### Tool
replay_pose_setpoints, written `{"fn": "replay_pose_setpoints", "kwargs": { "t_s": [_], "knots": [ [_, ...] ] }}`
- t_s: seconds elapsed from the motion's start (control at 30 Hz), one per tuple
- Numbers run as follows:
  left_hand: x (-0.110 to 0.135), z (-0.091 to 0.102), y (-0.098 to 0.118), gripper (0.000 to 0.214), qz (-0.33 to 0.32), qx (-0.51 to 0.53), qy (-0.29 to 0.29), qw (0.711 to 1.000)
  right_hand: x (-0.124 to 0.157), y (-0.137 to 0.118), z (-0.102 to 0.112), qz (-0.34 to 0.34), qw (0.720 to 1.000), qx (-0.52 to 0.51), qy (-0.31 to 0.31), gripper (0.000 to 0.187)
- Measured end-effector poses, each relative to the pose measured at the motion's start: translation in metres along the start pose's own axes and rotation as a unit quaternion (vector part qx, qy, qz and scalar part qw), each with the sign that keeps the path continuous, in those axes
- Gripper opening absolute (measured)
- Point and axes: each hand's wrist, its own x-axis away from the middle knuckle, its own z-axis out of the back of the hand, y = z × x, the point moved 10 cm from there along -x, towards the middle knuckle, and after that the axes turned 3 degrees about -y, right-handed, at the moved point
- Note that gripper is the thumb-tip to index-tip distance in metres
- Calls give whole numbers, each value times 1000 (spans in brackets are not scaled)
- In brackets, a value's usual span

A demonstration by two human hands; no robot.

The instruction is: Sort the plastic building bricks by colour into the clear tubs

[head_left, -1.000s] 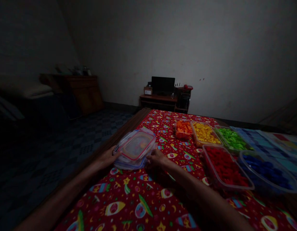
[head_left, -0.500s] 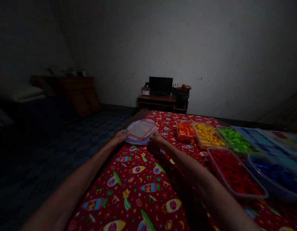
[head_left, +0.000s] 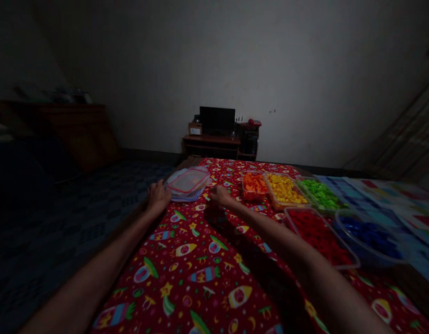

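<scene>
A stack of clear plastic lids (head_left: 189, 182), the top one with a pink-red rim, lies on the red patterned tablecloth (head_left: 186, 264) near its left edge. My left hand (head_left: 159, 195) is at the stack's left side, fingers bent and slightly apart; whether it still touches the lids I cannot tell. Just right of the stack is my right hand (head_left: 221, 195), apart from the lids, its fingers loosely curved with nothing seen in them. Dim light hides fingertip detail on both hands.
On the right stand clear containers of orange pieces (head_left: 254, 184), yellow pieces (head_left: 285, 189), green pieces (head_left: 320, 194), red pieces (head_left: 320, 236) and blue pieces (head_left: 369, 236). A desk with a monitor (head_left: 217, 120) is against the wall. Patterned floor (head_left: 96, 195) lies beyond the table's left edge.
My right hand has come off the lids and now sits apart to their right. The left hand's grip has loosened at the left edge. The view has turned slightly right.
</scene>
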Motion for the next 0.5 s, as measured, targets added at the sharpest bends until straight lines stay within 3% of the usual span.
{"fn": "replay_pose_setpoints", "kwargs": {
  "t_s": [0.07, 0.13, 0.27, 0.37, 0.43, 0.5],
  "knots": [
    [18, 2, 39, 49, -96, -15, 6, 995, 27, -5, 37, 54, 997, 52, 16, 15],
    [39, -7, 80, 44, -183, -12, -24, 983, 55, -1, 84, 95, 988, 115, 44, 20],
    [87, -44, 142, 37, -264, 66, -131, 953, 117, 59, 209, 15, 969, 185, 163, 29],
    [120, -91, 169, 34, -235, 166, -250, 924, 171, 124, 296, -97, 926, 276, 240, 31],
    [142, -132, 184, 36, -182, 240, -350, 887, 206, 176, 337, -228, 886, 333, 231, 30],
    [161, -169, 205, 42, -130, 302, -409, 851, 233, 218, 362, -313, 858, 347, 214, 27]
  ]
}}
